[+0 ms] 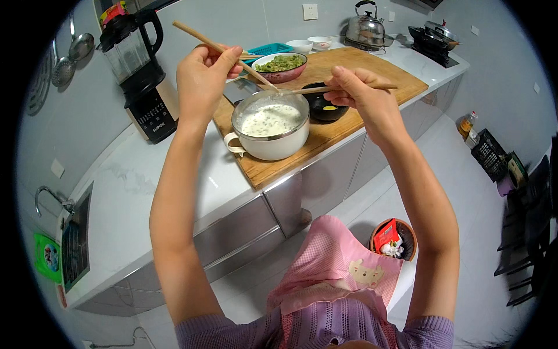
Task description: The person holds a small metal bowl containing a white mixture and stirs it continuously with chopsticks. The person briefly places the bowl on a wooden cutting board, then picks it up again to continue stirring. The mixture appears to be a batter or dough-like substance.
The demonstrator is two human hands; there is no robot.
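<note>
My left hand (209, 72) grips a wooden chopstick (192, 31) that slants down to the right. A second chopstick (314, 89), nearly level, is held in my right hand (359, 91). The two tips meet above the far rim of a cream-coloured pot (274, 146) with a steel rim and a side handle. Inside the pot is a pale, wet batter (272, 120) with green bits. Just right of the pot, below my right hand, a black bowl (327, 114) holds something yellow.
On the wooden board (370, 65) stands an enamel basin (285, 76) of chopped greens. Behind are a teal basket (270, 49) and white bowls (320, 42). A blender (139, 83) stands left, a kettle (365, 30) and stove (436, 54) at the back right. A bin (407, 240) is on the floor.
</note>
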